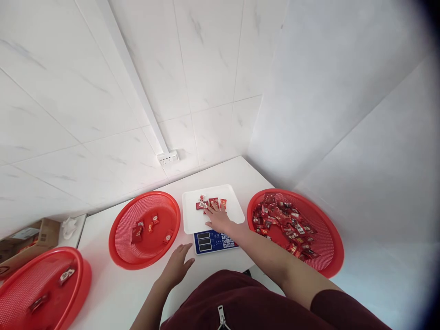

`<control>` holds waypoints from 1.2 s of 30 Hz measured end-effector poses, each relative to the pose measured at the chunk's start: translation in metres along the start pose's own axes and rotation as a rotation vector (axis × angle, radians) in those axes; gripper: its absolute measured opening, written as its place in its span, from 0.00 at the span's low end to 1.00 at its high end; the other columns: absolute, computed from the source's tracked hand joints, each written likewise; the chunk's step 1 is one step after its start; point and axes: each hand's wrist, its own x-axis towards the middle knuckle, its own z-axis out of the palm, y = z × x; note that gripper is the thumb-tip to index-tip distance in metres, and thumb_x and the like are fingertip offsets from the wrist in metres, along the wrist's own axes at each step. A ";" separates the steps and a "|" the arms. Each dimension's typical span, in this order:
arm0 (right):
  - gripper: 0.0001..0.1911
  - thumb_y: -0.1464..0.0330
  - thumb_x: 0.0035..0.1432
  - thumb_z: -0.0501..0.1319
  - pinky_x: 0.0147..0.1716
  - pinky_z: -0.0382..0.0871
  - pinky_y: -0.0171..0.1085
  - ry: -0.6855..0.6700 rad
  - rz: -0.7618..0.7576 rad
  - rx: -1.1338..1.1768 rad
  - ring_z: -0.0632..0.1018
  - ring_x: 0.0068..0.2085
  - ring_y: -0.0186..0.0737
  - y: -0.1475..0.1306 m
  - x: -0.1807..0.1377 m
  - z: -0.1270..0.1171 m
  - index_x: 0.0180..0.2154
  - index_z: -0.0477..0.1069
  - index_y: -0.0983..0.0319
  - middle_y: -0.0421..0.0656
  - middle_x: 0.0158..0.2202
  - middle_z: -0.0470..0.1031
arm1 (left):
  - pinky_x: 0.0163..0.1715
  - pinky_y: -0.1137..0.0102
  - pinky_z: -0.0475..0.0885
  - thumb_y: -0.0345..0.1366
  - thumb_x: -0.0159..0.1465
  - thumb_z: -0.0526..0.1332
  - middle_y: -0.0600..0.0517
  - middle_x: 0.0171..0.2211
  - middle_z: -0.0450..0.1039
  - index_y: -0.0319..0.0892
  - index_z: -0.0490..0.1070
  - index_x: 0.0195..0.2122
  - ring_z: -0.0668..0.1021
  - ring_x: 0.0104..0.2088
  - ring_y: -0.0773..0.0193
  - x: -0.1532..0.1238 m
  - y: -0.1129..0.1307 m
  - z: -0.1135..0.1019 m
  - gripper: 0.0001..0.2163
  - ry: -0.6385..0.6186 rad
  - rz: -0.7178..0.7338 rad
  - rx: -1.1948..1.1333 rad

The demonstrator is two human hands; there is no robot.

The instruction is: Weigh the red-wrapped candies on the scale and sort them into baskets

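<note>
A white tray (192, 222) sits on a blue digital scale (215, 242) with dark display windows and a keypad. Several small red wrapped candies (202, 205) lie together on the tray's middle. My right hand (218, 218) reaches over them with its fingers spread, the fingertips at or just above the wrappers; whether they touch I cannot tell. Left of the scale, my left hand (177, 266) hovers over the table with fingers apart and nothing in it. It is nearest to the scale's left edge and the middle red basket.
A red basket (118, 250) left of the scale holds a few candies. On the right, another red basket (335, 240) carries a large heap. At far left stand a third basket (77, 293), a cardboard box (51, 231) and crumpled tissue (69, 228). Walls close off the back and right.
</note>
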 end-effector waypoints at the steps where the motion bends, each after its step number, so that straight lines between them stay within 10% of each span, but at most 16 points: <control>1: 0.32 0.59 0.57 0.53 0.58 0.31 0.59 -0.009 0.007 0.010 0.43 0.65 0.53 -0.002 0.000 0.001 0.61 0.52 0.62 0.49 0.64 0.49 | 0.58 0.62 0.55 0.39 0.60 0.52 0.48 0.59 0.60 0.43 0.58 0.58 0.59 0.60 0.57 0.000 0.001 -0.001 0.24 -0.004 0.014 -0.005; 7: 0.30 0.59 0.56 0.54 0.60 0.36 0.54 0.026 -0.055 0.129 0.48 0.64 0.51 0.003 -0.017 0.006 0.59 0.56 0.61 0.48 0.61 0.56 | 0.57 0.64 0.57 0.41 0.60 0.51 0.46 0.59 0.60 0.40 0.57 0.59 0.64 0.58 0.59 -0.006 -0.009 -0.005 0.25 -0.046 0.014 -0.049; 15: 0.31 0.60 0.57 0.53 0.58 0.33 0.56 0.032 0.143 0.103 0.36 0.65 0.53 0.023 -0.011 0.005 0.61 0.51 0.57 0.47 0.66 0.35 | 0.56 0.64 0.58 0.42 0.59 0.51 0.47 0.59 0.59 0.41 0.56 0.59 0.64 0.58 0.58 -0.012 -0.018 -0.011 0.26 -0.069 -0.011 -0.057; 36: 0.28 0.63 0.58 0.52 0.57 0.35 0.57 0.219 0.396 0.113 0.36 0.65 0.51 -0.020 0.003 0.036 0.59 0.53 0.62 0.52 0.66 0.35 | 0.57 0.63 0.58 0.43 0.59 0.51 0.46 0.59 0.59 0.41 0.56 0.59 0.64 0.58 0.58 -0.013 -0.057 -0.018 0.27 -0.234 0.099 0.003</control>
